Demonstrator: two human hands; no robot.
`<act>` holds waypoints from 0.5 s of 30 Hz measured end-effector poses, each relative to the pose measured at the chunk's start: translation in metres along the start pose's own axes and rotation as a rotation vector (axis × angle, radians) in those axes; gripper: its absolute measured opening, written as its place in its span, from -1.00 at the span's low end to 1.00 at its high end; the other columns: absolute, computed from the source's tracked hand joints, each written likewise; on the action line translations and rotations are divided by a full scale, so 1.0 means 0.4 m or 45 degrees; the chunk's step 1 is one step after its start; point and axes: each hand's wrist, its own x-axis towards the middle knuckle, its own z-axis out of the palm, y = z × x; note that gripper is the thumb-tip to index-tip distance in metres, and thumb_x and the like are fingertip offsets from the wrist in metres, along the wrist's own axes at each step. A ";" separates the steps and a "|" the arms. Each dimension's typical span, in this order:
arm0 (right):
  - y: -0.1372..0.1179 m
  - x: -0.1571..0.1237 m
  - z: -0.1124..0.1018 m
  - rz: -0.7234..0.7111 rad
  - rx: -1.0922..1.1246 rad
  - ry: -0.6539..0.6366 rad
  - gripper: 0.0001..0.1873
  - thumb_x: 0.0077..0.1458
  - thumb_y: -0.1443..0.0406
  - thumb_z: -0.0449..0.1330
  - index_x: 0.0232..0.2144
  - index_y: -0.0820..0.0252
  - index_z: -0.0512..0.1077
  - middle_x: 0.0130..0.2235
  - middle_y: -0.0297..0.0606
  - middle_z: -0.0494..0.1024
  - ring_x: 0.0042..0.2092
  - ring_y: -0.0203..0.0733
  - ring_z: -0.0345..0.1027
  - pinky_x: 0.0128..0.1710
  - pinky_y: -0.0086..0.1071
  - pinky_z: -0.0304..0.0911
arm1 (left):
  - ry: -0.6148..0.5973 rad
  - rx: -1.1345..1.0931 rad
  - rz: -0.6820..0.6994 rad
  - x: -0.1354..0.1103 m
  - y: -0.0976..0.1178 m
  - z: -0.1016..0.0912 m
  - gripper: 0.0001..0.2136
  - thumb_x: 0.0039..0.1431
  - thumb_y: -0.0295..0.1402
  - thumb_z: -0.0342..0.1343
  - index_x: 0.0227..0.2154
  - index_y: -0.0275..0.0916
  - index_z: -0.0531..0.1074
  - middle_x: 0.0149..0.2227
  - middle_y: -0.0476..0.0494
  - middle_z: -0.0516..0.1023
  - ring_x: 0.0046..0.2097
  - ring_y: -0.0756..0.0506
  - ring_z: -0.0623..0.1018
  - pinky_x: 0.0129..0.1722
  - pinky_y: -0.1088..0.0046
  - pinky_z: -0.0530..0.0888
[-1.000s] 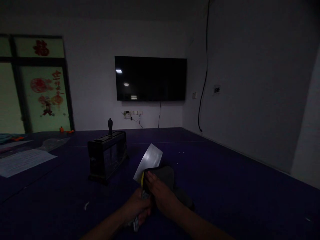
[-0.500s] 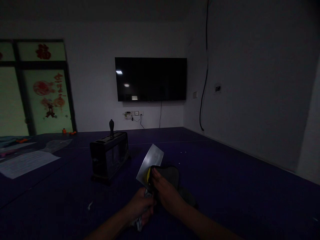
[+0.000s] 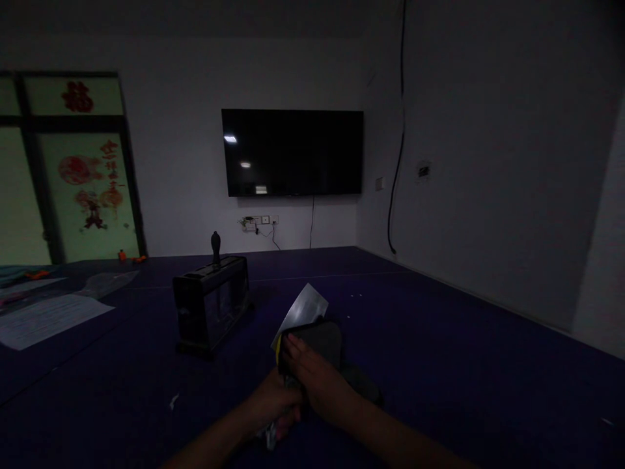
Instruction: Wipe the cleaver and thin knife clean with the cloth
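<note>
In the dim room my left hand (image 3: 273, 398) is closed round the handle end of a broad cleaver whose bright blade (image 3: 303, 307) points up and away over the dark purple surface (image 3: 463, 352). My right hand (image 3: 310, 376) presses a dark cloth with a yellow edge (image 3: 317, 339) against the lower part of the blade, fingers curled over it. Something pale and patterned shows under my left fist; I cannot make out what it is.
A black knife block (image 3: 211, 305) with one dark handle (image 3: 215, 247) sticking up stands just left of the blade. Papers and plastic (image 3: 49, 312) lie at the far left. A wall television (image 3: 291, 153) and a hanging cable (image 3: 398, 163) are behind.
The blade has turned slightly, so it shows narrower and more edge-on. My right hand with the cloth slid a little along it and back; both hands stay in the same spot.
</note>
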 end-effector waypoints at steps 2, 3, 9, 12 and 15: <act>-0.002 0.001 0.000 0.018 0.003 0.004 -0.38 0.01 0.58 -0.07 0.16 0.41 0.03 0.24 -0.03 -0.04 0.27 -0.17 -0.41 0.20 -0.16 -0.12 | -0.026 -0.023 0.014 -0.001 -0.001 -0.002 -0.79 -0.19 -0.34 0.01 -0.81 -0.29 0.26 -0.90 0.05 0.16 -0.86 0.08 0.16 -0.84 0.60 0.12; -0.002 0.002 0.000 0.024 0.007 0.007 -0.39 0.01 0.58 -0.07 0.16 0.41 0.03 0.24 -0.03 -0.04 0.27 -0.17 -0.40 0.20 -0.17 -0.12 | -0.034 -0.031 0.015 -0.001 -0.002 -0.003 -0.79 -0.19 -0.33 0.01 -0.81 -0.29 0.26 -0.90 0.05 0.15 -0.86 0.08 0.15 -0.85 0.61 0.12; 0.001 0.002 0.005 0.035 0.015 0.017 -0.33 -0.03 0.59 -0.07 0.18 0.35 0.00 0.25 -0.07 -0.08 0.27 -0.17 -0.41 0.20 -0.14 -0.14 | -0.032 -0.025 0.002 0.008 -0.021 -0.015 -0.72 -0.17 -0.24 0.09 -0.78 -0.30 0.26 -0.88 0.06 0.18 -0.85 0.09 0.16 -0.86 0.62 0.13; 0.010 -0.001 0.016 0.082 -0.001 0.034 -0.30 -0.05 0.59 -0.08 0.19 0.37 -0.03 0.25 -0.06 -0.09 0.27 -0.15 -0.43 0.20 -0.12 -0.15 | -0.094 -0.108 0.022 0.011 -0.025 -0.019 -0.75 -0.17 -0.23 0.12 -0.69 -0.31 0.27 -0.84 0.08 0.23 -0.84 0.12 0.14 -0.85 0.63 0.12; 0.024 -0.005 0.033 0.146 -0.020 0.084 -0.30 -0.06 0.60 -0.11 0.18 0.40 -0.03 0.25 -0.03 -0.09 0.27 -0.15 -0.44 0.19 -0.13 -0.13 | -0.101 -0.208 0.027 0.008 -0.022 -0.021 -0.79 -0.20 -0.30 0.14 -0.53 -0.28 0.24 -0.78 0.10 0.32 -0.83 0.13 0.14 -0.84 0.66 0.11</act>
